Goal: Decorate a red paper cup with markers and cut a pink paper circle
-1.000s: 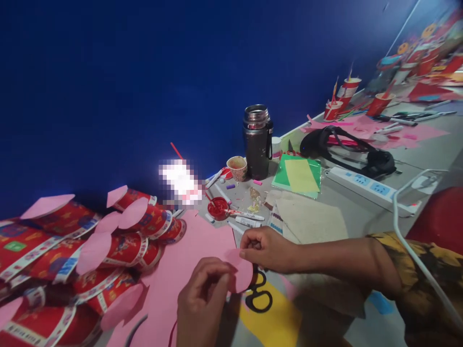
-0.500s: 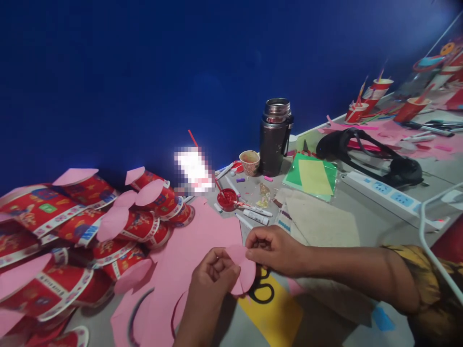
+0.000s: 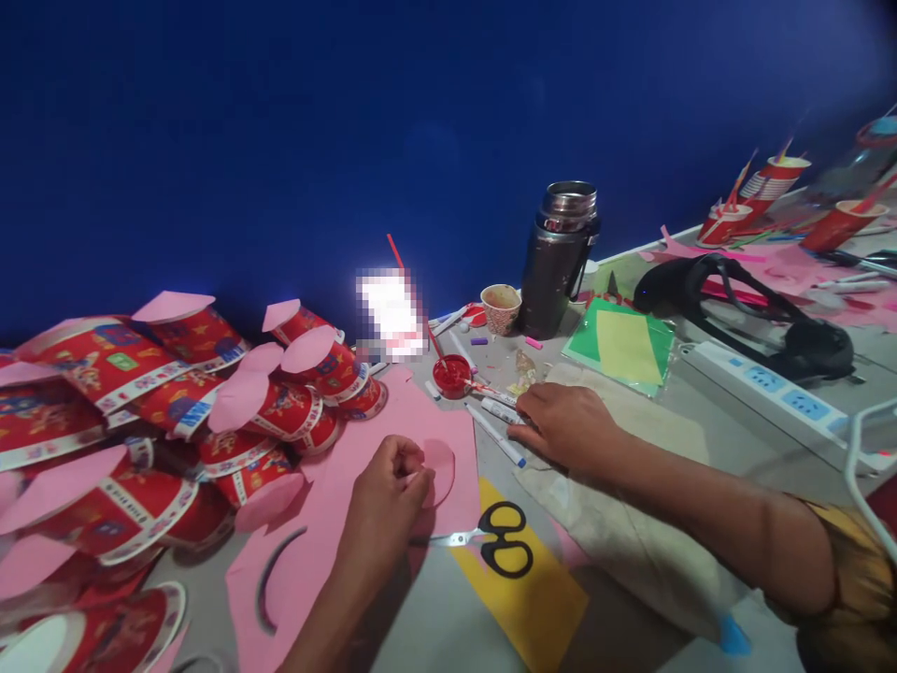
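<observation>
My left hand (image 3: 387, 489) is closed in a pinch on a small round pink paper piece (image 3: 438, 470), held just above a large pink paper sheet (image 3: 364, 486) with curved cut-outs. My right hand (image 3: 561, 422) rests knuckles up on the table by white marker pens (image 3: 499, 436), its fingertips curled down among them; I cannot see whether it grips one. Black-handled scissors (image 3: 494, 544) lie on a yellow sheet (image 3: 539, 598) between my forearms.
Several red printed paper cups with pink paper ears (image 3: 231, 421) are piled at left. Behind stand a red paint lid (image 3: 452, 375), a small paper cup (image 3: 501, 307), a steel flask (image 3: 561, 257), green and yellow paper (image 3: 620, 346), a power strip (image 3: 777, 397) and a black headset (image 3: 743, 304).
My right hand let go of the pink piece and moved up and right to the markers. My left hand kept the piece and lowered it. The scissors are now uncovered.
</observation>
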Demonstrator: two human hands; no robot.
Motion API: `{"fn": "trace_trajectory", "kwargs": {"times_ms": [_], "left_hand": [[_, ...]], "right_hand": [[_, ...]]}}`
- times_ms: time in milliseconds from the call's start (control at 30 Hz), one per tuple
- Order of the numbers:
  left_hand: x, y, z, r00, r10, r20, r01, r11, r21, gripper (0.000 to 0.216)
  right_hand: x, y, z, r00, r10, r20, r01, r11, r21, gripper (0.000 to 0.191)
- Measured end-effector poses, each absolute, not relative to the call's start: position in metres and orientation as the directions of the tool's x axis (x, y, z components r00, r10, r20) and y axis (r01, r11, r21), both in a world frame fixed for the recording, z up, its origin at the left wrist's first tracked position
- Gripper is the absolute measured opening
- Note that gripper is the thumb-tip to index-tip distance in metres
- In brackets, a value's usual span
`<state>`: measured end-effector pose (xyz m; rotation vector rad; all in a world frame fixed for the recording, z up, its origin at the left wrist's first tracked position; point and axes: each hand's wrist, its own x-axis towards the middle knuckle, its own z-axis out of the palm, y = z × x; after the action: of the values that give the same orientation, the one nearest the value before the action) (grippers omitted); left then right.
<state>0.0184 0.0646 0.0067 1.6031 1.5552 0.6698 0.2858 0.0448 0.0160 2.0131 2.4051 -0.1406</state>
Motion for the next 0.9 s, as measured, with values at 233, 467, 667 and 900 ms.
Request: {"fn": "trace_trajectory", "kwargs": {"times_ms": [233,467,667,900], "left_hand": [[0.007,0.064,0.004,0.105,0.967,-0.234,0.643,0.114,0.757,0.024],[0.009,0.068,-0.002,0.128,0.960,-0.249,0.718,0.084,0.691,0.020],[0.012,0.068,0.002,0.192,0.957,-0.218,0.747,0.002,0.665,0.019],[0.013,0.061,0.001,0.172,0.979,-0.111,0.779,-0.066,0.623,0.028]], "right_hand": [[0.281,0.039,0.010,-0.127,0.991,-0.032,0.992,0.125,-0.033,0.025],[0.283,0.047,0.040,-0.281,0.908,0.310,0.786,0.403,-0.468,0.019],[0.252,0.066,0.042,-0.356,0.877,0.324,0.637,0.481,-0.603,0.010],[0.226,0.075,0.028,-0.517,0.788,0.336,0.593,0.612,-0.523,0.007]]}}
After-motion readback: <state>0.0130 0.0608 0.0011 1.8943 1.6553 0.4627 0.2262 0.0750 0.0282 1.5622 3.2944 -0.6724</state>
